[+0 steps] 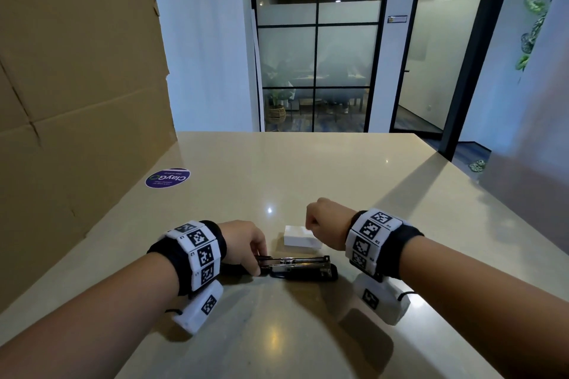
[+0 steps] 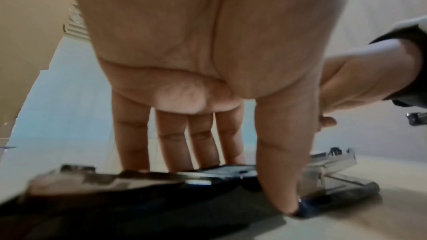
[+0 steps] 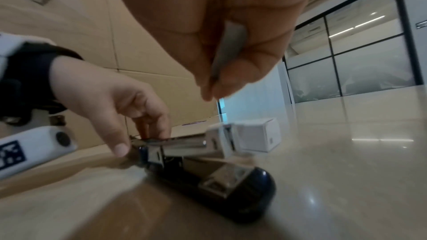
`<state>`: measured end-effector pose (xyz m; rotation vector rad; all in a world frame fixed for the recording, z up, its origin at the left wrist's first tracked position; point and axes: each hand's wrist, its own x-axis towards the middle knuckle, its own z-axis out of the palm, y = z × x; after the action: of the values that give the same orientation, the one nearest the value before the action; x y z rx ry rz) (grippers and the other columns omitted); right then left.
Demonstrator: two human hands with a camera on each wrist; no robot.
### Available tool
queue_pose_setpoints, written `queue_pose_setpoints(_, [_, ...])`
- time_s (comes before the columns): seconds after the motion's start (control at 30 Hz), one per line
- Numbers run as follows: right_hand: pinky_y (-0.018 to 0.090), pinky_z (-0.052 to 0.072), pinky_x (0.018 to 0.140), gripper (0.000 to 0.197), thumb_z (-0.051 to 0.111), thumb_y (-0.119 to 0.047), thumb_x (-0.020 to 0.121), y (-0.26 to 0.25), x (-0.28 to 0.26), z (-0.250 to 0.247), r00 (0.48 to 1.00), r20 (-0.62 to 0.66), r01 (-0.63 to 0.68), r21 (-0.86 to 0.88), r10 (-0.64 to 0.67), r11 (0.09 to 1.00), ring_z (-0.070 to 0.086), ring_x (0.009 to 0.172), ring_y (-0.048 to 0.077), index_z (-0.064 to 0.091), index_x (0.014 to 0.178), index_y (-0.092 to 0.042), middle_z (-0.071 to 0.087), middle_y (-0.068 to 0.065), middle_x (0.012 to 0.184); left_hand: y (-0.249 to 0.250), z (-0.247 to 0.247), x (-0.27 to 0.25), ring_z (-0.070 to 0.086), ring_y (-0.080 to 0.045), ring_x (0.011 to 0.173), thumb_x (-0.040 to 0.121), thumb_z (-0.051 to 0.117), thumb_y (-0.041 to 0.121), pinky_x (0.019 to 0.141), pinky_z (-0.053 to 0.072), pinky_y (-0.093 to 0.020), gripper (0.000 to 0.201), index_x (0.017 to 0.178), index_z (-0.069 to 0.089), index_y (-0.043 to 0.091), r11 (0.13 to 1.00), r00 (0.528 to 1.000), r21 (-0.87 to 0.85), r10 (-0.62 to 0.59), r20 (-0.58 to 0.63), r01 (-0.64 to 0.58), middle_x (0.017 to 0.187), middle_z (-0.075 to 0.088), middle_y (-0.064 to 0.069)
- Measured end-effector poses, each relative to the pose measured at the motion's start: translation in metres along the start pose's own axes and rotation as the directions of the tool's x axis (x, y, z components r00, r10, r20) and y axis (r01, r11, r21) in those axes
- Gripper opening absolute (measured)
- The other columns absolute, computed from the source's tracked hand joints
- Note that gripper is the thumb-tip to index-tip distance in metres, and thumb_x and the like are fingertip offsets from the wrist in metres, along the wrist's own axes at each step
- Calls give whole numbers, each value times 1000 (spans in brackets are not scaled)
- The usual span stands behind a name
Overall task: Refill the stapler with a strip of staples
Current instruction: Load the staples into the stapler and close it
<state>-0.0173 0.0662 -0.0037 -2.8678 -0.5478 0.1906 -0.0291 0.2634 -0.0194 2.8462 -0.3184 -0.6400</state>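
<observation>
A black stapler [image 1: 303, 269] lies lengthwise on the beige table [image 1: 308, 169], its top swung open so the metal magazine [image 3: 189, 146] is bared. My left hand [image 1: 258, 261] grips its left end, fingers on the far side and thumb [image 2: 280, 185] on the near side. My right hand [image 1: 320, 221] hovers above and behind the stapler's right part, over a small white box [image 1: 301, 237]. In the right wrist view it pinches a grey strip of staples [image 3: 231, 50] between thumb and fingers, held well above the stapler [image 3: 208, 172].
A tall cardboard sheet [image 1: 77, 86] stands along the table's left side. A round purple sticker [image 1: 167, 177] lies on the table near it. The table's far edge [image 1: 308, 132] faces a glass partition; its right edge runs diagonally.
</observation>
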Motion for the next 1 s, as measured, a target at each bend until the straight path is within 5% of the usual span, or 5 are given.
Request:
queue_pose_setpoints(0.13, [27,47,94,29,54,-9,90,-3,-12,7,995,30,92,42,-93,995,63,110,23,67,116,-11,69,7,118,6,5,-3,57,-15,88,75,76,21,77,45,-27,36,111,69,19,996,999,89,1,-32,2,110,70,0])
queue_pose_setpoints(0.33, [18,46,88,36,68,-7,79,-7,-21,20,996,56,64,90,-69,994,67,104,13,69,114,-16,76,2,109,11,10,-3,58,-14,88,75,76,24,79,47,-27,33,107,70,22,997,998,78,24,-54,-20,109,70,1])
queue_pose_setpoints(0.67, [26,51,92,32,68,-12,79,-3,-29,25,997,38,63,40,-64,997,67,105,18,70,111,-16,76,3,108,16,14,-5,60,-14,89,75,77,25,81,48,-28,32,106,70,22,998,998,58,41,-51,-38,110,71,2])
queue_pose_setpoints(1.0, [22,45,88,35,69,-19,82,1,-31,26,995,76,67,-28,-64,997,63,110,19,67,117,-18,72,1,116,17,14,-6,60,-15,89,74,77,26,84,50,-30,33,106,71,23,997,997,67,42,-59,-38,110,71,1])
